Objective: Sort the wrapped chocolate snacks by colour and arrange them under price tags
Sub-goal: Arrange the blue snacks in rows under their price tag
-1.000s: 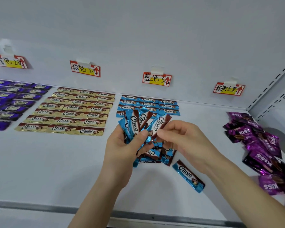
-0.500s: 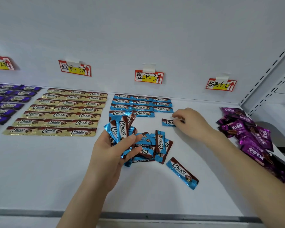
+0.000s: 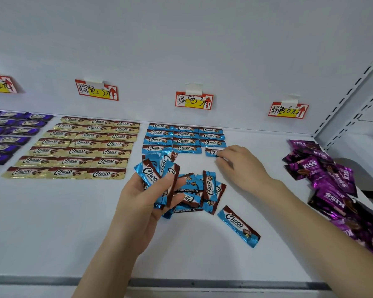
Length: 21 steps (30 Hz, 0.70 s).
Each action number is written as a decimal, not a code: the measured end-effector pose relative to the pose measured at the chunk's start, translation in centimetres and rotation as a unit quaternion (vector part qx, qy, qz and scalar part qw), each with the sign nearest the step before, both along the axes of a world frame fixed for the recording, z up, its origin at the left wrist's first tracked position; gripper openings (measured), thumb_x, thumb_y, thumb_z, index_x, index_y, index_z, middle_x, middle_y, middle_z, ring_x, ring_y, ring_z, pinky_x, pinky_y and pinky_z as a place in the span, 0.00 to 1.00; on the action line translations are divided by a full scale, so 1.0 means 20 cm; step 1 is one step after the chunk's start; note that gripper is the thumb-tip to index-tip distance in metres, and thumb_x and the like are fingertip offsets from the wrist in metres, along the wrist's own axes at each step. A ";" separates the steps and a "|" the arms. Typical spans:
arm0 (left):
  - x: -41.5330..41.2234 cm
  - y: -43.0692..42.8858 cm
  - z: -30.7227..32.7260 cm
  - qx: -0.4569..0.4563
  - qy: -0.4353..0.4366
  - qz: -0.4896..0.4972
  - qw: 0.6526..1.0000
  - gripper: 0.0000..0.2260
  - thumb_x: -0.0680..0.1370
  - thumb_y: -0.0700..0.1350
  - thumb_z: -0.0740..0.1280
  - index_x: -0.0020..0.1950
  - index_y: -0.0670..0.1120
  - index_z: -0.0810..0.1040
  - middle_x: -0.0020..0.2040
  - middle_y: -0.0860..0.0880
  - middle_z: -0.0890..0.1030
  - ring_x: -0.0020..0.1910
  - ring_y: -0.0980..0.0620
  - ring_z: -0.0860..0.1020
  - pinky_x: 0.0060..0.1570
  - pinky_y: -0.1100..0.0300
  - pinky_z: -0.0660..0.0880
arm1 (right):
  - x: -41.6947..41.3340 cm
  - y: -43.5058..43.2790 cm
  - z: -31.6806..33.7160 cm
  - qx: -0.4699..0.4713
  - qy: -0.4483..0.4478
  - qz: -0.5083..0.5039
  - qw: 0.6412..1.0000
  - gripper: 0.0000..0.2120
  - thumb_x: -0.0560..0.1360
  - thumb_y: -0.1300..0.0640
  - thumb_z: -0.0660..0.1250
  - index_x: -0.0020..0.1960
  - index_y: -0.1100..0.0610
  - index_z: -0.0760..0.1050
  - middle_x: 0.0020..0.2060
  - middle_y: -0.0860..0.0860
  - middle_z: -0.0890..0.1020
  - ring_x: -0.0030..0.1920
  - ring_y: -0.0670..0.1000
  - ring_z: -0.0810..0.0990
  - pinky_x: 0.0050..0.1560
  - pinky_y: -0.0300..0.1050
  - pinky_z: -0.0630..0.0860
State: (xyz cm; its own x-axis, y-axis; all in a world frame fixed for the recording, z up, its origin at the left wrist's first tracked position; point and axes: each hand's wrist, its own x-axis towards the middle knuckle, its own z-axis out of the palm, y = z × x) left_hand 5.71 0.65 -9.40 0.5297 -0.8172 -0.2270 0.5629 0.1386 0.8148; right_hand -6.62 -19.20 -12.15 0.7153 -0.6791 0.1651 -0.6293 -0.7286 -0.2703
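Pinching one blue snack (image 3: 211, 152) by its right end, my right hand (image 3: 239, 166) holds it at the open end of the blue grid's (image 3: 185, 136) front row, under the blue price tag (image 3: 194, 101). My left hand (image 3: 142, 203) grips a fan of blue snacks (image 3: 157, 171) beside the loose blue pile (image 3: 200, 190). Bare shelf (image 3: 52, 222) runs to the front edge (image 3: 202, 283); a stray blue bar (image 3: 238, 225) lies there. Gold rows (image 3: 80, 147) hem the left, the magenta Kiss heap (image 3: 332, 179) the right.

We saw a white shelf (image 3: 52, 222) backed by a plain white panel (image 3: 181, 39). At its right stood a grey upright (image 3: 353, 102) with rows of dark slots, and a grey strip (image 3: 224, 283) edged the front.
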 end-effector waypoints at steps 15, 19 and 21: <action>0.04 0.03 -0.04 -0.020 0.044 -0.013 0.999 0.17 0.64 0.37 0.66 0.53 0.41 0.75 0.47 0.41 0.84 0.47 0.45 0.84 0.33 0.60 0.80 | 0.06 0.01 -0.02 -0.055 -0.010 0.008 0.998 0.15 0.80 0.51 0.54 0.61 0.55 0.74 0.58 0.52 0.75 0.55 0.51 0.70 0.48 0.44 0.69; 0.04 0.03 -0.04 -0.021 0.047 -0.012 0.999 0.18 0.64 0.37 0.67 0.54 0.41 0.74 0.48 0.41 0.84 0.47 0.45 0.84 0.30 0.61 0.79 | 0.05 0.00 -0.03 -0.054 -0.010 0.016 0.998 0.15 0.80 0.51 0.54 0.60 0.55 0.74 0.58 0.53 0.75 0.55 0.51 0.70 0.48 0.44 0.69; 0.04 0.03 -0.03 -0.025 0.034 -0.009 0.999 0.19 0.64 0.37 0.67 0.55 0.41 0.74 0.48 0.41 0.84 0.47 0.45 0.83 0.30 0.61 0.79 | 0.06 0.01 -0.03 -0.052 -0.005 0.013 0.999 0.15 0.80 0.51 0.54 0.61 0.55 0.73 0.59 0.52 0.75 0.56 0.50 0.70 0.48 0.43 0.69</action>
